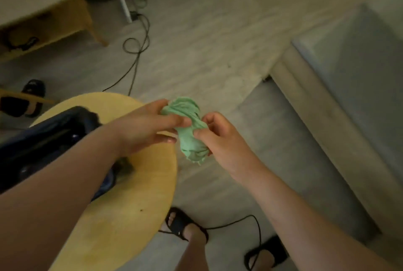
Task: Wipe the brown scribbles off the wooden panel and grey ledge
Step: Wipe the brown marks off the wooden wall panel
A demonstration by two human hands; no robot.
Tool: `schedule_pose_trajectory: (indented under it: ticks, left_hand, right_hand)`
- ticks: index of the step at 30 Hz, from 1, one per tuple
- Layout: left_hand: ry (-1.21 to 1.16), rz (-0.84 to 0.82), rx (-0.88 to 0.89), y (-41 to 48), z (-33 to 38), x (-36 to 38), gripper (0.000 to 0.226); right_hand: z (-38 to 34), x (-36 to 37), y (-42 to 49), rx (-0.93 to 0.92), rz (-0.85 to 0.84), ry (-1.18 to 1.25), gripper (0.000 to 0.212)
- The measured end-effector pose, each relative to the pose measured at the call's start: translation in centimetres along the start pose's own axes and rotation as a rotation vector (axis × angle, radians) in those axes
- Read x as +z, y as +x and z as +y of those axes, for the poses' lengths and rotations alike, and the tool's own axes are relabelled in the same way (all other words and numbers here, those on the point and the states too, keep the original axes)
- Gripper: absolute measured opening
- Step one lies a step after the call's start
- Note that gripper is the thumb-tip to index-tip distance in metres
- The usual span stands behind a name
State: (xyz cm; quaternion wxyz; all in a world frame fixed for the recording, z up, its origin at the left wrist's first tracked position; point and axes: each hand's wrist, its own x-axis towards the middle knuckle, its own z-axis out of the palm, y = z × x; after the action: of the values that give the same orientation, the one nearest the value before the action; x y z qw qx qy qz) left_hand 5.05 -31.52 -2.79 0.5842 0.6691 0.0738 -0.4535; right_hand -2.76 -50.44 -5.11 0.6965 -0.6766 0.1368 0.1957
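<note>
Grey floor [218, 57] underfoot, one black sandal [182, 225] at six o'clock. Round yellow table [135, 205] at eight o'clock. Dead centre, left hand [144, 131] and right hand [220, 137] both grip a bunched green cloth [185, 110]. Black cable [137, 61] loops at eleven o'clock.

Mint-green crumpled fabric cloth [189, 126], one plain shade throughout. Yellow round wooden counter [139, 194], faint grain. Dark navy glossy soft bag [43, 139] with pale highlights. Black rubber slide sandal [181, 225] and black thin looping cable [137, 64], both solid. Pale grey plank floor [207, 41], streaked with lighter wood-grain. Grey-blue padded cushion [349, 63], plain, edged in beige.
</note>
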Motion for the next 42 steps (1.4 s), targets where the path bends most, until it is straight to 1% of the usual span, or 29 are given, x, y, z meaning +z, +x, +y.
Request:
schedule_pose_trajectory:
  ticks: [2, 4, 5, 6, 7, 9, 10, 11, 12, 14, 15, 16, 17, 19, 20, 21, 23, 25, 27, 28, 30, 32, 34, 35, 37, 38, 39, 41, 42]
  left_hand:
    - [-0.073, -0.021, 0.008, 3.2, 0.8, 7.4, 0.063]
    - [-0.173, 0.0, -0.018, 5.9, 1.2, 15.0, 0.071]
    - [-0.197, 0.011, -0.018, 6.6, 1.4, 17.4, 0.074]
    - [-0.158, -0.011, -0.012, 7.9, 1.5, 21.6, 0.073]
    - [-0.113, -0.024, 0.0, 8.7, 1.8, 25.0, 0.069]
    - [-0.011, -0.079, 0.003, 10.2, 2.2, 33.1, 0.051]
    - [0.021, -0.115, 0.008, 10.4, 2.4, 36.7, 0.042]
    - [0.064, -0.179, 0.003, 10.9, 2.7, 41.6, 0.033]
    - [0.082, -0.219, 0.002, 11.1, 2.9, 44.8, 0.023]
    - [0.141, -0.302, -0.025, 12.1, 3.0, 52.4, 0.005]
    - [0.151, -0.321, -0.046, 12.3, 3.0, 55.3, 0.014]
    - [0.146, -0.341, -0.07, 12.8, 2.9, 58.9, 0.026]
    - [0.122, -0.355, -0.103, 13.0, 2.8, 61.9, 0.034]
    - [0.071, -0.374, -0.183, 13.4, 2.5, 68.3, 0.035]
    - [0.041, -0.427, -0.24, 13.4, 2.4, 72.2, 0.038]
    - [0.03, -0.463, -0.28, 13.5, 2.3, 74.8, 0.048]
    - [0.091, -0.58, -0.323, 13.2, 1.8, 80.5, 0.066]
    - [0.249, -0.728, -0.301, 12.4, 1.1, 85.0, 0.074]
    - [0.446, -0.88, -0.235, 12.0, -0.1, 89.3, 0.063]
    - [0.512, -0.903, -0.197, 11.9, -0.5, 91.2, 0.056]
    - [0.567, -0.974, -0.174, 11.6, -1.2, 94.9, 0.053]
    - [0.566, -1.069, -0.205, 10.8, -2.2, 98.7, 0.061]
    - [0.534, -1.132, -0.237, 10.2, -2.9, 101.9, 0.08]
    - [0.549, -1.17, -0.253, 10.0, -3.4, 103.8, 0.089]
    - [0.6, -1.191, -0.234, 9.9, -4.3, 107.0, 0.094]
    - [0.641, -1.18, -0.196, 9.9, -4.7, 108.3, 0.091]
    - [0.697, -1.183, -0.166, 10.1, -5.1, 110.0, 0.086]
    - [0.781, -1.224, -0.135, 10.2, -5.5, 112.1, 0.073]
    - [0.799, -1.272, -0.142, 10.3, -5.5, 113.1, 0.064]
  right_hand:
    - [0.9, -6.2, -2.9, -0.012, 0.09, 0.034, 0.015]
    - [2.4, -12.2, -6.3, -0.031, 0.163, 0.051, 0.019]
    - [2.9, -13.9, -7.3, -0.035, 0.191, 0.051, 0.02]
    - [3.8, -16.9, -9.4, -0.026, 0.238, 0.082, 0.02]
    - [4.8, -19.3, -11.1, -0.015, 0.303, 0.118, 0.023]
    - [6.7, -25.1, -15.2, 0.008, 0.473, 0.177, 0.035]
    - [7.5, -27.4, -17.0, 0.021, 0.565, 0.2, 0.04]
    - [8.7, -30.9, -19.5, 0.031, 0.664, 0.249, 0.04]
    - [9.6, -33.2, -21.2, 0.037, 0.727, 0.292, 0.034]
    - [11.8, -38.8, -25.4, 0.018, 0.812, 0.451, 0.017]
    - [12.5, -40.9, -27.1, 0.002, 0.843, 0.541, 0.014]
    - [13.5, -43.5, -29.3, -0.003, 0.887, 0.628, 0.017]
    - [14.3, -45.5, -31.3, -0.021, 0.919, 0.732, 0.02]
    - [16.3, -49.3, -35.8, -0.083, 0.971, 0.976, 0.025]
    - [17.2, -51.2, -38.4, -0.122, 1.001, 1.087, 0.026]
    - [17.7, -52.4, -40.3, -0.164, 1.013, 1.173, 0.024]
    - [18.6, -54.8, -44.2, -0.269, 1.053, 1.298, 0.017]
    - [19.3, -56.4, -47.4, -0.347, 1.076, 1.365, 0.017]
    - [20.6, -57.8, -50.6, -0.378, 1.116, 1.395, 0.024]
    - [21.2, -58.4, -52.1, -0.383, 1.147, 1.407, 0.028]
    - [22.7, -59.6, -55.0, -0.35, 1.284, 1.419, 0.033]
    - [24.4, -60.8, -58.0, -0.255, 1.468, 1.381, 0.031]
    - [25.9, -61.9, -60.0, -0.126, 1.575, 1.282, 0.03]
    - [26.5, -62.4, -60.9, -0.062, 1.629, 1.256, 0.035]
    - [26.9, -63.2, -62.0, 0.053, 1.717, 1.24, 0.046]
    - [26.7, -63.5, -62.4, 0.07, 1.765, 1.22, 0.047]
    - [26.5, -63.9, -63.0, 0.049, 1.819, 1.178, 0.045]
    - [25.8, -64.3, -63.5, -0.017, 1.804, 1.009, 0.043]
    - [25.4, -64.7, -63.6, -0.014, 1.775, 0.905, 0.044]
